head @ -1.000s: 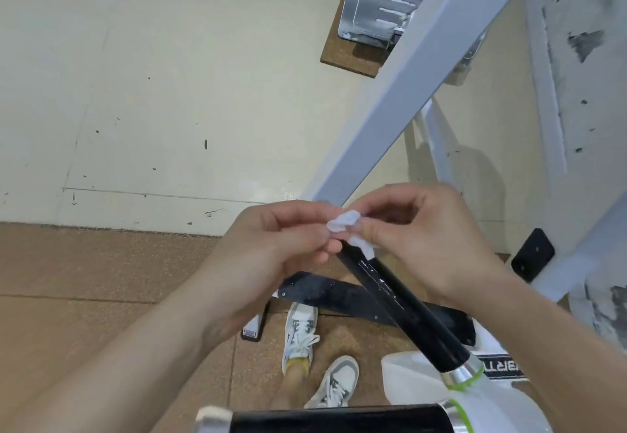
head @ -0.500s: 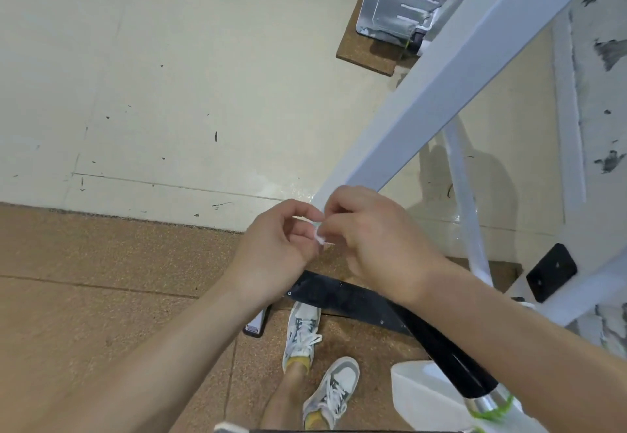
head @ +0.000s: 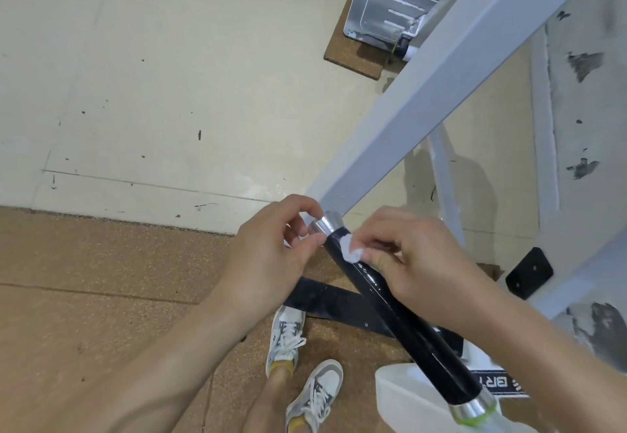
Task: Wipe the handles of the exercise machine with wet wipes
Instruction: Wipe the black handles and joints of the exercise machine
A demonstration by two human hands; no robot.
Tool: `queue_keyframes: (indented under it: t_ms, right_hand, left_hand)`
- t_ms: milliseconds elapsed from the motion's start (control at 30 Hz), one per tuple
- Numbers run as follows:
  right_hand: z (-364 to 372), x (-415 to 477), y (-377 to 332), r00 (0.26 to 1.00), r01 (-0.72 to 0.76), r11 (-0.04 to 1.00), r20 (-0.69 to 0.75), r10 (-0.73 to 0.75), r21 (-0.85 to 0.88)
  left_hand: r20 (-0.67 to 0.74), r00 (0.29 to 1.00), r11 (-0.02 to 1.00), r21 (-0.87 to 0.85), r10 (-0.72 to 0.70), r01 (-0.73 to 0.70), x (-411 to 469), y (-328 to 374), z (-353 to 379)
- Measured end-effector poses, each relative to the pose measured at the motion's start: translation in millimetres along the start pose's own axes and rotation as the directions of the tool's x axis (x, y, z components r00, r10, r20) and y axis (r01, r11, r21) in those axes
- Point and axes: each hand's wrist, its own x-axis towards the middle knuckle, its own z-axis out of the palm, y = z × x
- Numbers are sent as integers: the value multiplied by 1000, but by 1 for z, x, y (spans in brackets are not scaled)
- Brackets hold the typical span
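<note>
— Cork floor [head: 84, 296] on the far left, and then what?

— Then the left hand [head: 271, 256], reaching in from the lower left. Its thumb and forefinger curl about the chrome cap [head: 325, 223] at the upper end of the handle [head: 400, 310] and touch it on both sides. The other fingers are folded loosely beneath.

— And under that hand?

— Two grey-and-white shoes [head: 286, 337], standing on the cork, with a flat black plate [head: 339, 303] lying just beyond the toes.

— Where is the wet wipe [head: 351, 249]?

— Crumpled small and white, lying on the black grip just below the chrome cap, between the two hands. The grip looks glossy along its length.

— Who has hold of it?

— The right hand [head: 417, 263]. Its fingers are bent in close, pinching the wipe and pressing it against the handle. Its forearm crosses the lower stretch of the bar.

— And where does the handle run?

— Down and to the right, to a second chrome collar above a white housing [head: 407, 398].

— Further right?

— A white frame beam [head: 441, 93] rises slantwise from behind the cap to the upper right, past a metal footplate [head: 393, 1]. A black bracket [head: 529, 273] sits near the right edge.
</note>
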Motion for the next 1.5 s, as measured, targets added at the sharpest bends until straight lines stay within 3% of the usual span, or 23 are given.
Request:
queue_keyframes:
  t_ms: [100,267,433,567,633,800,1033,1200,1267,1400,1500]
  right_hand:
    - [12,17,-5,998,33,999,-53,-32,19]
    - [-6,-13,-1,984,110,983,153,-87,-145]
    - [12,15,-12,998,62,997,-23,-63,-35]
    - [-1,-16,-4,985,84,982,166,-56,-170]
    - [-13,-25,-4,967,29,991,256,6,-134]
    - [3,19,-10,999,-40,998,39,39,41]
    - [-27,-34,-1,932,-121,992,341,122,-24]
    - [1,5,-6,995,-87,994,47,83,73]
    - [-1,-2,0,993,-94,993,75,88,71]
    - [-27,-49,3,952,-133,991,278,127,1]
    - [-18,-32,0,980,-167,978,129,151,126]
  left_hand:
    - [10,1000,1000,5,23,-23,-1,0,0]
    - [55,998,1000,-6,29,-28,-4,-2,-1]
    - [43,997,998,6,57,-57,-6,-1,1]
    - [57,991,988,92,119,-124,-6,-4,-3]
    - [59,990,983,122,130,-136,-7,-5,-5]
    - [96,977,966,155,191,-205,-6,-2,-2]
    - [130,971,942,247,200,-227,-5,-1,-5]
    - [149,961,918,292,234,-269,-4,5,-5]
    - [169,949,901,307,265,-307,-5,4,-5]
    - [224,921,862,336,319,-380,-9,8,-4]
    - [246,902,826,370,354,-425,-9,11,-1]
